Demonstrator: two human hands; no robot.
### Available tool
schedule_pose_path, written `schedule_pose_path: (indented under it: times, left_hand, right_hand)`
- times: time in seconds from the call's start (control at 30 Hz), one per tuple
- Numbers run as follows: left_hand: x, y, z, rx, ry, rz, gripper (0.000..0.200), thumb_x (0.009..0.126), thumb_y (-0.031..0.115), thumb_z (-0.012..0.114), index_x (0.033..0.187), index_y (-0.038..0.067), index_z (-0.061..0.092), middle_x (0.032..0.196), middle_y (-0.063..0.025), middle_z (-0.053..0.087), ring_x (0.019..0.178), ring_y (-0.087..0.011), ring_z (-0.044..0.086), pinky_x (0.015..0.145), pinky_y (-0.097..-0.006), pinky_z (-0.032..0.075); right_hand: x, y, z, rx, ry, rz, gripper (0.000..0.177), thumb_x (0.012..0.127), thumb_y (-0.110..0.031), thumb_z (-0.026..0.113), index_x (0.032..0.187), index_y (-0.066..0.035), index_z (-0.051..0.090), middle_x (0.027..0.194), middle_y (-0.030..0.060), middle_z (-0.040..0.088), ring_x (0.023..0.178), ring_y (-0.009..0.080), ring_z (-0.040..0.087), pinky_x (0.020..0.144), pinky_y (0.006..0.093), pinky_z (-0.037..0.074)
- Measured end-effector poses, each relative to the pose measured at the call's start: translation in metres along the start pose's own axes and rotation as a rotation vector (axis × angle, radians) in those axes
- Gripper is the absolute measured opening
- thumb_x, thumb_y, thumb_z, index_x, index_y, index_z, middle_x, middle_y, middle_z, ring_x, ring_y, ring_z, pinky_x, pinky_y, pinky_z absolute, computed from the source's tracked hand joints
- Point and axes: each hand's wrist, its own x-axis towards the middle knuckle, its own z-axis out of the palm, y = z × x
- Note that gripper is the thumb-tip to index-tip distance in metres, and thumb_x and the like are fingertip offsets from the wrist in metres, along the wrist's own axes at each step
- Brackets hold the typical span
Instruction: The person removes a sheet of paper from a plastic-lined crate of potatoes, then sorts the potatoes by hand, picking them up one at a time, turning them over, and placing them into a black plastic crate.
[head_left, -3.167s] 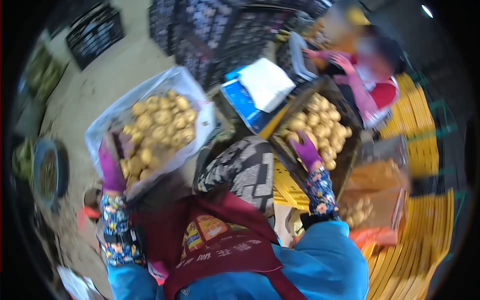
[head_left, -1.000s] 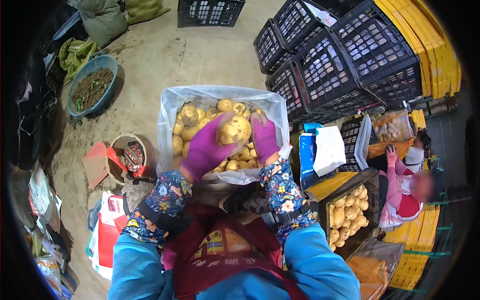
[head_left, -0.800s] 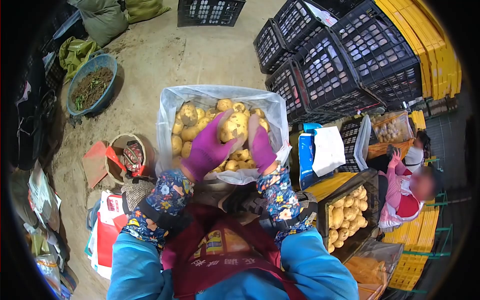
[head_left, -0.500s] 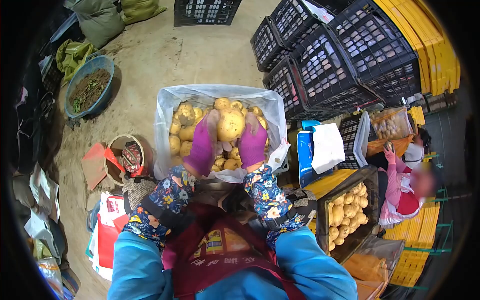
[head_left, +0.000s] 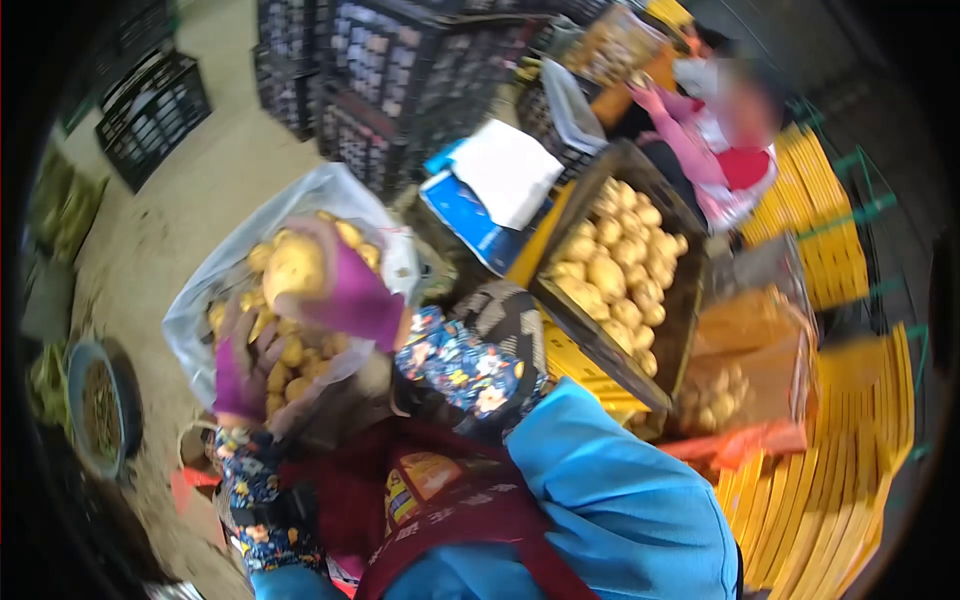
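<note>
A large yellow potato [head_left: 294, 268] sits in my right hand [head_left: 345, 285], which wears a purple glove and is closed around it from the right. My left hand [head_left: 243, 365], in a matching glove, is at the left, just below that potato and over other potatoes [head_left: 293, 352]. Its fingers look apart with nothing in them, though motion smears them. Both hands are above a crate lined with a whitish plastic sheet [head_left: 195, 300], which holds the loose potatoes.
To my right stands a dark-lined crate [head_left: 690, 330] of cleaner potatoes, beside a blue-and-white box [head_left: 470, 215] with white paper. Stacked black crates [head_left: 375, 110] rise ahead. A co-worker [head_left: 705, 150] sits at the upper right near yellow crates [head_left: 805, 190]. A blue basin [head_left: 130, 410] is at left.
My view has swung to the right, so the lined crate appears farther left and tilted. The potato was between both hands; now the right hand has it and the left is lower, apart from it.
</note>
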Motion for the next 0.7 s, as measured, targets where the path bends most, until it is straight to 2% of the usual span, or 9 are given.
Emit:
schedule_pose_path:
  times: [0.17, 0.2, 0.23, 0.27, 0.33, 0.4, 0.5, 0.6, 0.7]
  left_hand:
    - [0.008, -0.003, -0.022, -0.287, 0.206, -0.173, 0.057, 0.100, 0.039, 0.052, 0.148, 0.011, 0.038, 0.144, -0.0149, 0.046, 0.128, -0.0282, 0.051, 0.102, -0.0346, 0.045]
    - [0.007, -0.002, -0.025, -0.292, 0.191, -0.158, 0.056, 0.100, 0.038, 0.052, 0.147, 0.011, 0.040, 0.144, -0.0151, 0.046, 0.129, -0.0284, 0.051, 0.102, -0.0346, 0.046]
    - [0.005, -0.003, -0.028, -0.299, 0.177, -0.146, 0.055, 0.100, 0.037, 0.052, 0.146, 0.010, 0.041, 0.144, -0.0152, 0.046, 0.129, -0.0286, 0.051, 0.102, -0.0346, 0.046]
    - [0.003, -0.003, -0.029, -0.305, 0.161, -0.134, 0.053, 0.100, 0.036, 0.052, 0.145, 0.009, 0.042, 0.144, -0.0154, 0.046, 0.130, -0.0289, 0.051, 0.102, -0.0346, 0.047]
    - [0.004, -0.005, -0.027, -0.296, 0.177, -0.150, 0.056, 0.099, 0.037, 0.053, 0.145, 0.009, 0.042, 0.145, -0.0150, 0.046, 0.133, -0.0284, 0.047, 0.104, -0.0342, 0.043]
    - [0.010, -0.009, -0.033, -0.280, 0.199, -0.178, 0.057, 0.099, 0.039, 0.054, 0.146, 0.009, 0.042, 0.145, -0.0147, 0.046, 0.133, -0.0281, 0.047, 0.105, -0.0342, 0.042]
    - [0.015, -0.010, -0.024, -0.209, 0.274, -0.224, 0.057, 0.099, 0.039, 0.054, 0.146, 0.009, 0.041, 0.144, -0.0142, 0.047, 0.131, -0.0276, 0.049, 0.105, -0.0343, 0.041]
    - [0.015, -0.010, -0.026, -0.218, 0.292, -0.242, 0.057, 0.099, 0.039, 0.055, 0.145, 0.008, 0.042, 0.143, -0.0146, 0.047, 0.130, -0.0277, 0.049, 0.105, -0.0346, 0.042]
    - [0.012, -0.007, -0.030, -0.230, 0.282, -0.192, 0.056, 0.099, 0.038, 0.055, 0.144, 0.008, 0.044, 0.142, -0.0155, 0.047, 0.129, -0.0282, 0.050, 0.104, -0.0347, 0.043]
  right_hand:
    - [-0.050, -0.042, -0.196, -0.226, 0.370, -0.047, 0.078, 0.075, -0.023, 0.084, 0.134, -0.006, 0.036, 0.111, 0.0145, 0.059, 0.097, 0.0235, 0.065, 0.081, 0.0336, 0.056]
    - [-0.065, -0.053, -0.241, -0.252, 0.393, 0.151, 0.073, 0.077, -0.019, 0.083, 0.132, -0.005, 0.037, 0.110, 0.0146, 0.059, 0.098, 0.0234, 0.065, 0.083, 0.0331, 0.057]
    - [-0.081, -0.046, -0.292, -0.619, 0.356, 0.116, 0.069, 0.077, -0.018, 0.082, 0.131, -0.004, 0.041, 0.112, 0.0153, 0.059, 0.100, 0.0231, 0.064, 0.080, 0.0331, 0.058]
    - [-0.100, -0.055, -0.314, -0.263, 0.424, 0.335, 0.066, 0.077, -0.020, 0.082, 0.130, -0.003, 0.045, 0.114, 0.0142, 0.060, 0.102, 0.0221, 0.063, 0.084, 0.0342, 0.056]
    - [-0.142, -0.014, -0.382, -0.786, 0.379, 0.443, 0.065, 0.079, -0.032, 0.079, 0.131, -0.006, 0.051, 0.123, 0.0144, 0.060, 0.112, 0.0257, 0.061, 0.098, 0.0360, 0.049]
    - [-0.158, -0.017, -0.380, -0.988, 0.284, 0.637, 0.069, 0.076, -0.038, 0.078, 0.133, -0.009, 0.052, 0.123, 0.0164, 0.061, 0.114, 0.0279, 0.061, 0.098, 0.0364, 0.048]
    - [-0.172, -0.002, -0.373, -1.216, -0.201, 0.541, 0.070, 0.076, -0.033, 0.079, 0.137, -0.014, 0.051, 0.122, 0.0165, 0.061, 0.114, 0.0286, 0.060, 0.098, 0.0375, 0.049]
    - [-0.179, 0.009, -0.377, -0.794, -0.053, 0.517, 0.070, 0.076, -0.022, 0.080, 0.139, -0.013, 0.049, 0.123, 0.0152, 0.060, 0.114, 0.0276, 0.059, 0.098, 0.0371, 0.049]
    - [-0.180, 0.004, -0.377, -0.749, 0.046, 0.759, 0.072, 0.076, -0.017, 0.081, 0.139, -0.009, 0.048, 0.128, 0.0135, 0.057, 0.120, 0.0258, 0.055, 0.101, 0.0363, 0.046]
